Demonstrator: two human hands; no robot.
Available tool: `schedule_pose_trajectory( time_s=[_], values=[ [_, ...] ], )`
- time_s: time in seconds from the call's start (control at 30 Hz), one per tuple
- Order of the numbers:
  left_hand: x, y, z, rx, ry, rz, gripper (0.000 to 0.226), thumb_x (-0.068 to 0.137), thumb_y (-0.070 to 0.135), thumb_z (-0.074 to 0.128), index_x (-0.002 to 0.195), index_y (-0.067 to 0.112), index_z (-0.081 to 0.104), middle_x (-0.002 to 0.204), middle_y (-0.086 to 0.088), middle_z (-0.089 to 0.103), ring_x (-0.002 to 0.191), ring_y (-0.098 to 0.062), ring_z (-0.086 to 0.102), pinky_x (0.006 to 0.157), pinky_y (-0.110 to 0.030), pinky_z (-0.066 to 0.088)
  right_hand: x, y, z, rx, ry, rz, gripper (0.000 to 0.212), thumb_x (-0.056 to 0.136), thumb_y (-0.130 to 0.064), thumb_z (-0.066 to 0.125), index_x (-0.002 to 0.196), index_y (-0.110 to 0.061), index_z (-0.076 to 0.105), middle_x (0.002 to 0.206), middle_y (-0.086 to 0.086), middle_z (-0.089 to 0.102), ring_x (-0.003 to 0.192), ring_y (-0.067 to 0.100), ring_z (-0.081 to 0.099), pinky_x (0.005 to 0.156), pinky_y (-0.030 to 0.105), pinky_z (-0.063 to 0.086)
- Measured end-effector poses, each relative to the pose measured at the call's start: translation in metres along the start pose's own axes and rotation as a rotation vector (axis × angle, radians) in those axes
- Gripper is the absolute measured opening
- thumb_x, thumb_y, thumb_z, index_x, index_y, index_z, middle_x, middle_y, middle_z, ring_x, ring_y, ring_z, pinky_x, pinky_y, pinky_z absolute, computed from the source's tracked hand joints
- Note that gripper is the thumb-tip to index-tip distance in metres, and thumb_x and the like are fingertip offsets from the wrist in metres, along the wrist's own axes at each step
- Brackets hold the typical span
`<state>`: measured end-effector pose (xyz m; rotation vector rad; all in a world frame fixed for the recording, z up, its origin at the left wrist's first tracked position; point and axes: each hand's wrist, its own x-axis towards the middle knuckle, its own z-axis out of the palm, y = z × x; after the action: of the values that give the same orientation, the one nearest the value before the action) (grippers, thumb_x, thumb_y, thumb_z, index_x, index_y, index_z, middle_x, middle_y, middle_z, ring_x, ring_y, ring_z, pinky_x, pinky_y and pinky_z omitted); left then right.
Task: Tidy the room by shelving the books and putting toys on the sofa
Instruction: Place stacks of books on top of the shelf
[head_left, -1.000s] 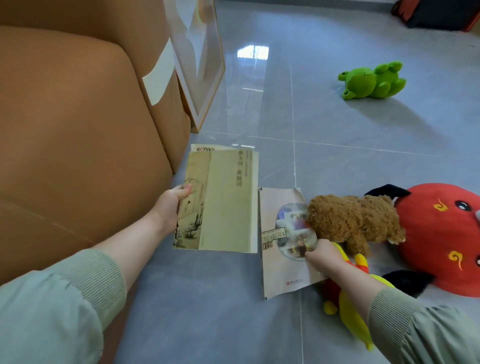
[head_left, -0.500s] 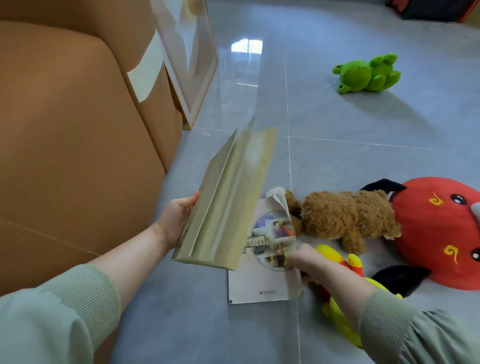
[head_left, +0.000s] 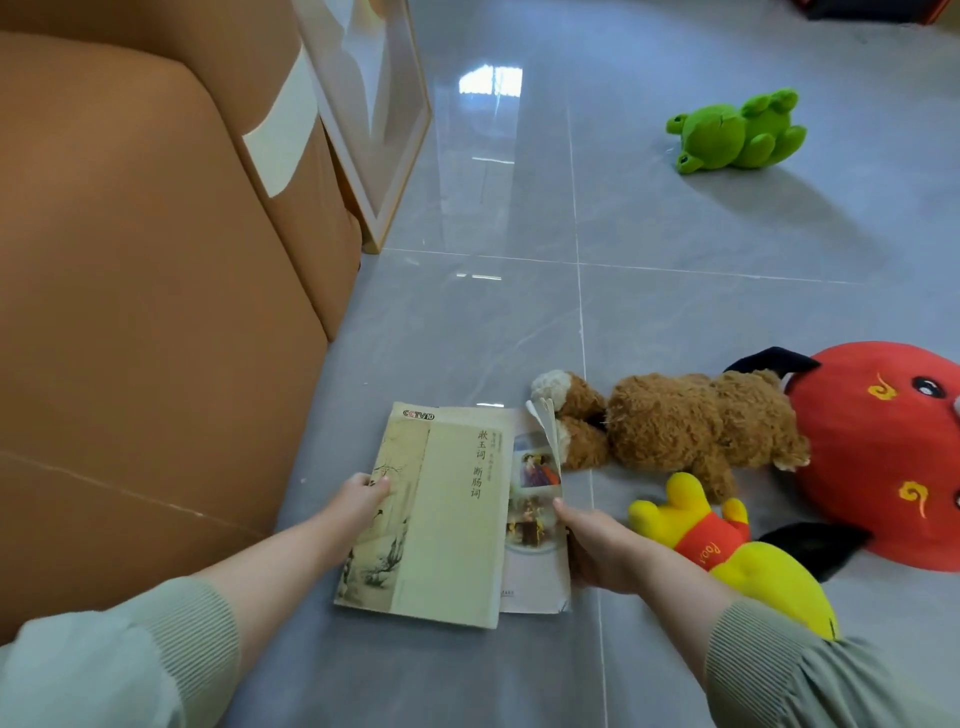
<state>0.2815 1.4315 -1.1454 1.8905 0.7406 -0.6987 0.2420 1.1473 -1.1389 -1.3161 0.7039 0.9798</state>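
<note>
A pale green book (head_left: 441, 514) lies on top of a thinner white booklet (head_left: 535, 499) on the grey floor. My left hand (head_left: 358, 496) grips the green book's left edge, thumb on the cover. My right hand (head_left: 597, 545) holds the booklet's right edge, whose top corner curls up. A brown plush dog (head_left: 675, 421) lies just right of the books. A yellow bear in a red shirt (head_left: 727, 551) lies by my right wrist. A red round plush (head_left: 883, 447) sits at the right edge, and a green frog plush (head_left: 737, 132) lies farther back.
The orange-brown sofa (head_left: 145, 322) fills the left side, close to the books. A white framed panel (head_left: 374, 114) leans behind the sofa's end. Grey tiled floor (head_left: 519, 234) stretches between the sofa and the frog.
The green book was tilted up on edge half a second ago; it now lies flat over the booklet. The booklet has been pulled left, away from the brown dog, under the green book.
</note>
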Motion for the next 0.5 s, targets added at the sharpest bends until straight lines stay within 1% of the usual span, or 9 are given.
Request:
schedule_pose_trajectory(
  time_s=[0.07, 0.13, 0.23, 0.3, 0.37, 0.4, 0.43, 0.5],
  values=[
    [-0.008, 0.005, 0.012, -0.015, 0.006, 0.003, 0.036, 0.099, 0.028, 0.044, 0.124, 0.003, 0.046, 0.109, -0.013, 0.055, 0.104, -0.029, 0.053, 0.093, -0.037, 0.043, -0.003, 0.0, 0.004, -0.009, 0.016, -0.016, 0.044, 0.102, -0.041, 0.032, 0.11, -0.01, 0.062, 0.106, 0.011, 0.071, 0.096, 0.026, 0.067, 0.075, 0.037, 0.055],
    [-0.017, 0.01, 0.024, -0.015, -0.002, 0.011, 0.035, 0.099, 0.025, 0.044, 0.127, 0.004, 0.042, 0.11, -0.012, 0.052, 0.102, -0.027, 0.05, 0.088, -0.034, 0.041, -0.003, 0.001, 0.004, -0.009, 0.025, -0.018, 0.043, 0.103, -0.04, 0.031, 0.105, -0.011, 0.063, 0.101, 0.01, 0.071, 0.093, 0.025, 0.067, 0.073, 0.037, 0.054],
    [-0.024, 0.016, 0.035, -0.009, -0.012, 0.072, 0.037, 0.098, 0.019, 0.047, 0.132, 0.008, 0.039, 0.11, -0.007, 0.05, 0.1, -0.022, 0.048, 0.083, -0.029, 0.039, -0.004, 0.004, 0.005, 0.001, 0.005, -0.012, 0.043, 0.103, -0.039, 0.03, 0.105, -0.01, 0.063, 0.104, 0.012, 0.071, 0.097, 0.028, 0.066, 0.086, 0.044, 0.053],
    [-0.027, 0.018, 0.037, -0.004, -0.045, 0.108, 0.038, 0.097, 0.021, 0.049, 0.133, 0.012, 0.04, 0.109, -0.003, 0.051, 0.102, -0.021, 0.05, 0.085, -0.03, 0.041, -0.006, 0.006, 0.011, 0.018, 0.008, -0.008, 0.04, 0.103, -0.037, 0.035, 0.105, -0.01, 0.063, 0.103, 0.013, 0.07, 0.097, 0.029, 0.066, 0.088, 0.047, 0.053],
    [-0.026, 0.017, 0.037, -0.004, -0.085, 0.104, 0.037, 0.096, 0.023, 0.052, 0.13, 0.015, 0.042, 0.11, -0.002, 0.051, 0.105, -0.022, 0.05, 0.09, -0.032, 0.042, -0.006, 0.008, 0.021, 0.039, -0.029, -0.027, 0.038, 0.1, -0.038, 0.042, 0.113, -0.01, 0.064, 0.106, 0.013, 0.071, 0.1, 0.03, 0.067, 0.089, 0.049, 0.052],
    [-0.027, 0.017, 0.036, -0.018, -0.106, 0.101, 0.034, 0.095, 0.023, 0.054, 0.127, 0.017, 0.042, 0.11, -0.002, 0.052, 0.105, -0.021, 0.051, 0.091, -0.032, 0.042, -0.006, 0.01, 0.024, 0.062, -0.055, -0.043, 0.041, 0.098, -0.041, 0.043, 0.117, -0.012, 0.064, 0.11, 0.011, 0.07, 0.102, 0.03, 0.066, 0.09, 0.05, 0.051],
    [-0.025, 0.015, 0.035, -0.066, -0.132, 0.086, 0.033, 0.094, 0.022, 0.057, 0.123, 0.019, 0.043, 0.111, -0.001, 0.054, 0.105, -0.021, 0.053, 0.093, -0.033, 0.043, -0.005, 0.011, 0.027, 0.104, -0.095, -0.053, 0.047, 0.097, -0.049, 0.04, 0.121, -0.016, 0.063, 0.114, 0.009, 0.069, 0.106, 0.029, 0.065, 0.092, 0.05, 0.05],
    [-0.024, 0.011, 0.032, -0.166, -0.199, 0.029, 0.039, 0.087, 0.017, 0.067, 0.12, 0.014, 0.046, 0.114, -0.005, 0.061, 0.107, -0.026, 0.06, 0.097, -0.043, 0.047, -0.003, 0.011, 0.025, 0.184, -0.207, -0.053, 0.066, 0.092, -0.07, 0.025, 0.126, -0.026, 0.06, 0.123, 0.005, 0.065, 0.114, 0.027, 0.061, 0.096, 0.049, 0.047]
  ],
)
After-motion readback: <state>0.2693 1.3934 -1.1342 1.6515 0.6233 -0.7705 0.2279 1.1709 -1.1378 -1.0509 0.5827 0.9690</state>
